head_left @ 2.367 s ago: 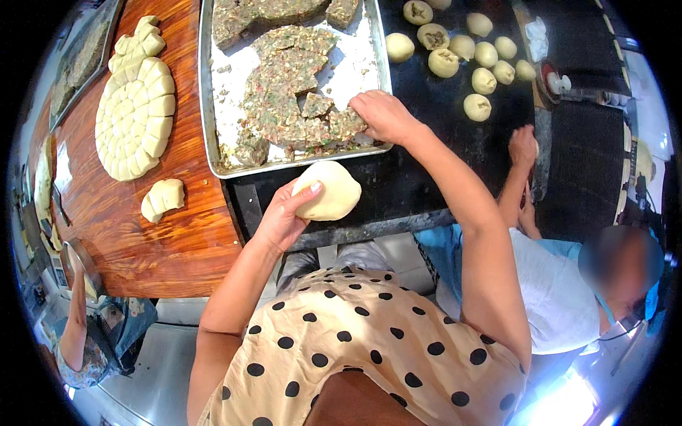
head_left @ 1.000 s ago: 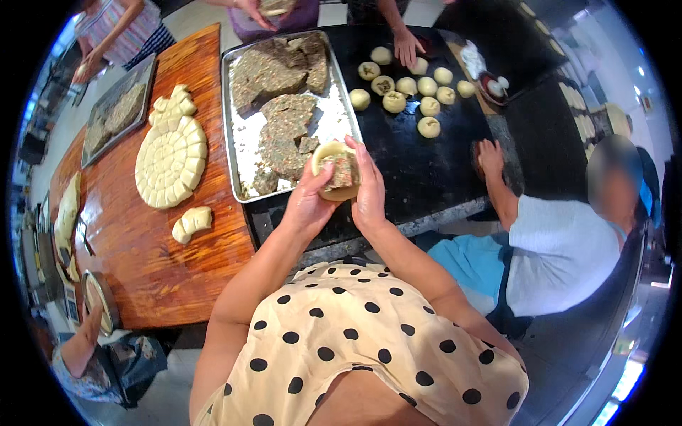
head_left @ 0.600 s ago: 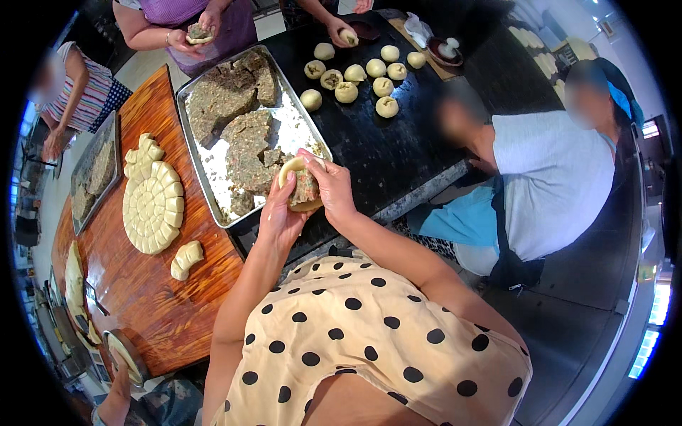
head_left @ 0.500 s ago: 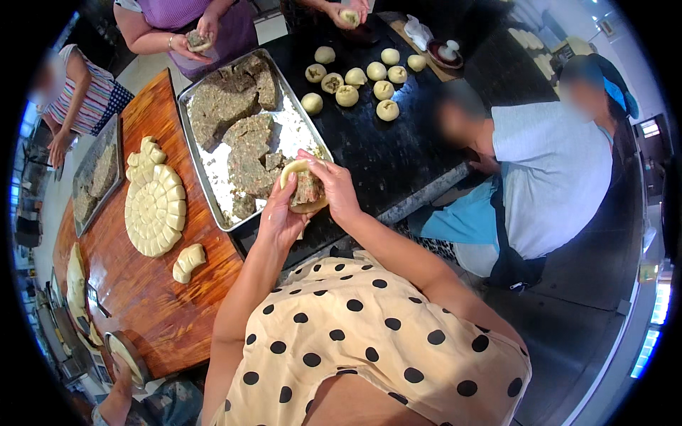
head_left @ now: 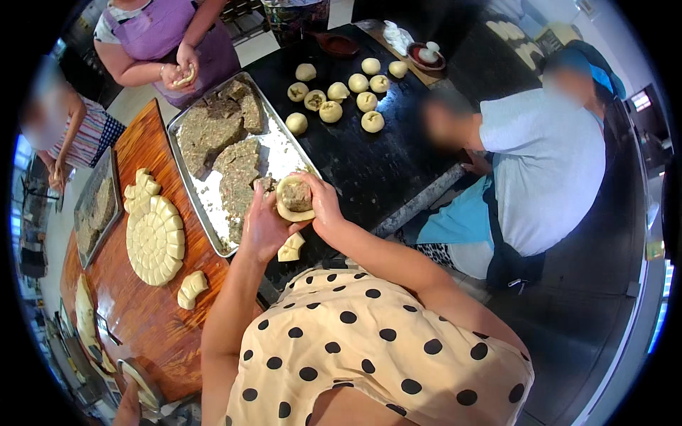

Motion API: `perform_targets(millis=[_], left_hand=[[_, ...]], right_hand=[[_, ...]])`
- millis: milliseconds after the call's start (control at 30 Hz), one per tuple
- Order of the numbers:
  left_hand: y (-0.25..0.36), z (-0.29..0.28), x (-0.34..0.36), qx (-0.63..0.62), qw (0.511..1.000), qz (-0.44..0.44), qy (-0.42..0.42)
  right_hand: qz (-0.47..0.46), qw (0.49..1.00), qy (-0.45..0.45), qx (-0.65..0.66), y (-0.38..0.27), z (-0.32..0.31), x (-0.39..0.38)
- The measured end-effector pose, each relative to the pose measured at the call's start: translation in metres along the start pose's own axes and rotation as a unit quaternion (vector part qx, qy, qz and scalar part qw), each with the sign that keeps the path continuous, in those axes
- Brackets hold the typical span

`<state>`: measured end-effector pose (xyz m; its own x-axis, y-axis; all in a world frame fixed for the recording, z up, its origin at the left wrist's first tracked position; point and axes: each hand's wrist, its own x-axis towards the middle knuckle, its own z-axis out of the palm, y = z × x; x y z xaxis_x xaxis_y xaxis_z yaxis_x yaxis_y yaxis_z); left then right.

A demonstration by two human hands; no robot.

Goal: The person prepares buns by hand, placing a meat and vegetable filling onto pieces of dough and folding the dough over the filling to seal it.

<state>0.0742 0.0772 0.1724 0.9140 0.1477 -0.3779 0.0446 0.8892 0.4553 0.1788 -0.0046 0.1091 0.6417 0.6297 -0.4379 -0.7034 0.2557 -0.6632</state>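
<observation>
A pale dough round (head_left: 285, 212), curved up like a cup, holds a lump of minced filling (head_left: 298, 197) over the near edge of the filling tray. My right hand (head_left: 326, 203) grips it from the right, fingers curled round its side. My left hand (head_left: 261, 226) supports it from the left, thumb raised and fingers partly hidden under the dough. Beyond them, a metal tray (head_left: 302, 153) holds large slabs of brownish minced filling (head_left: 211, 130). Just below my hands, some cut dough pieces (head_left: 291, 248) lie on the black counter.
Several round filled buns (head_left: 330, 111) sit on the black counter (head_left: 341, 160). On the wooden table (head_left: 206, 245) are a coil of cut dough (head_left: 155, 240), a small dough piece (head_left: 192, 289) and another filling tray (head_left: 96, 206). Co-workers stand at the far left and beside the counter, right.
The filling now sits deeper inside the dough, and the dough opening faces up more. My view has shifted slightly. A co-worker's hands at the counter's far end have left view.
</observation>
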Motion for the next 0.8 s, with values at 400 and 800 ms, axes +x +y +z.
perform_targets(millis=[400,800], left_hand=[[-0.030,-0.031,0.027,0.030,0.945,0.226,0.236],[-0.033,-0.120,0.052,-0.022,0.952,0.277,0.127]], right_hand=[[-0.235,0.908,0.008,-0.346,0.043,0.032,0.013],[-0.393,0.775,-0.142,-0.475,0.028,0.063,-0.015]])
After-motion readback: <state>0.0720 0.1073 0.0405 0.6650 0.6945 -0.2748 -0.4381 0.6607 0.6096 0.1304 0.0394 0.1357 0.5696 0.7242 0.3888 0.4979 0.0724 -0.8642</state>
